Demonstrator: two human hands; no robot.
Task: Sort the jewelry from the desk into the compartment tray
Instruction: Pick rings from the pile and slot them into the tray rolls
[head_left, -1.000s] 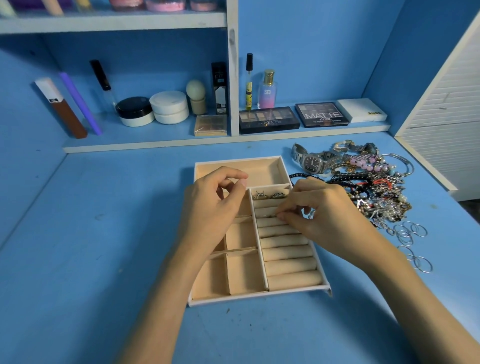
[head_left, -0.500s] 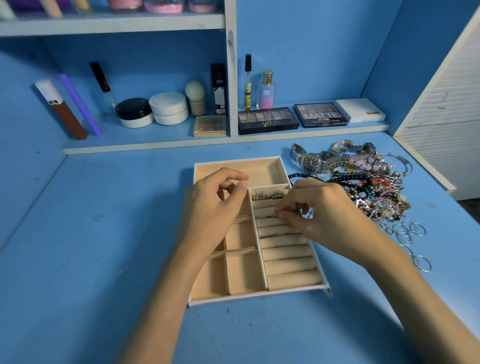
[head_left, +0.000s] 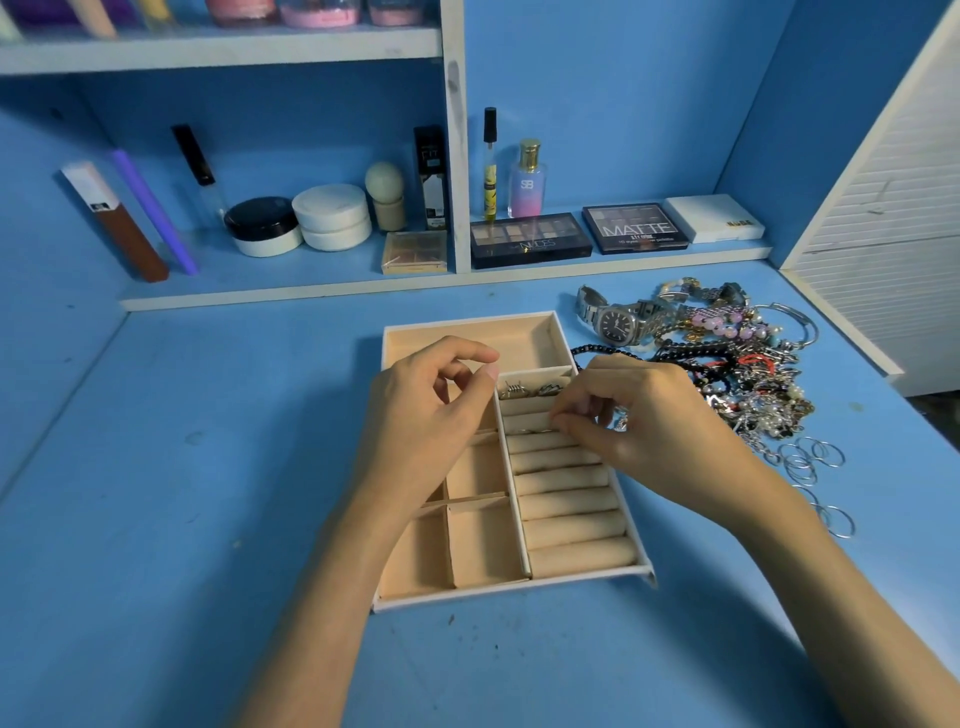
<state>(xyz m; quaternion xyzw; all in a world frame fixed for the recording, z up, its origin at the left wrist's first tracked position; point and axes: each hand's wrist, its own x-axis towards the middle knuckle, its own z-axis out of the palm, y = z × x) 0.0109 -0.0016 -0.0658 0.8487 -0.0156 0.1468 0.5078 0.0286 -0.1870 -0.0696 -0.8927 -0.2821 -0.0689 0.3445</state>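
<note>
- A person's right hand (head_left: 639, 415) is reaching over the padded rolls on the right side of a beige-lined, white-edged compartment tray (head_left: 519, 586). Its grip is clamped, thumb to forefinger, on a thin silver ring (head_left: 530, 430) lying in a slot between rolls near the tray's far end.
- The left hand (head_left: 431, 410) is hovering over the tray's left compartments, thumb and forefinger meeting. Whether that grip is holding anything cannot be told.
- Several small metal rings (head_left: 530, 389) are sitting in the farthest roll slot.
- The tray is lying mid-way across the blue tabletop (head_left: 208, 519).
- A tangled heap of bracelets, beads and chains (head_left: 727, 364) is lying toward the tabletop's right rear corner, just beside the tray, with a silver wristwatch (head_left: 618, 325) at its rear.
- Loose silver hoops (head_left: 810, 457) are trailing toward the front.
</note>
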